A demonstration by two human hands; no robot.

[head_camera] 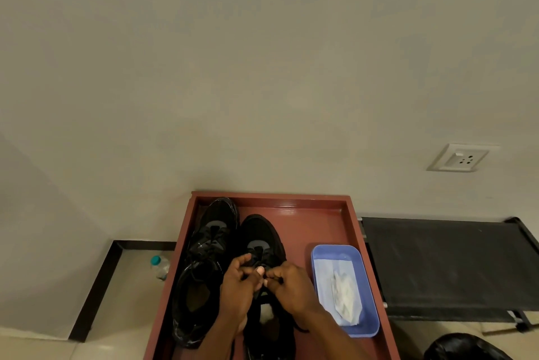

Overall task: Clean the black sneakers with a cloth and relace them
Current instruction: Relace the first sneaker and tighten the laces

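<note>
Two black sneakers sit side by side on a reddish-brown table (348, 214) with a raised lip, toes pointing at the pale wall (262, 68). The left sneaker (204, 266) has a glossy, wet-looking sheen along its toe and sides, a grey patch at the tongue and its laces already crossed. The right sneaker (262, 234) looks matte, a soft knit upper with the same grey patch, and something white shows inside its opening.

Both hands work over the right sneaker's lacing. The left hand (237, 279) has its fingers curled, thumb and fingertips pinching the black lace (256, 253) near the eyelets. The right hand (287, 281) is curled too, pinching the lace just beside the other hand; the fingertips nearly meet.

To the right of the sneakers stands a shallow rectangular tub (370, 327) of lavender-blue plastic with rounded corners. Inside lies a crumpled white cloth (345, 297), damp-looking, towards the tub's near right side.

Beyond the table's right edge stretches a black mesh cot (452, 266). On the floor to the left stands a clear bottle (159, 267) with a teal cap. A white socket plate (458, 158) is set in the wall.
</note>
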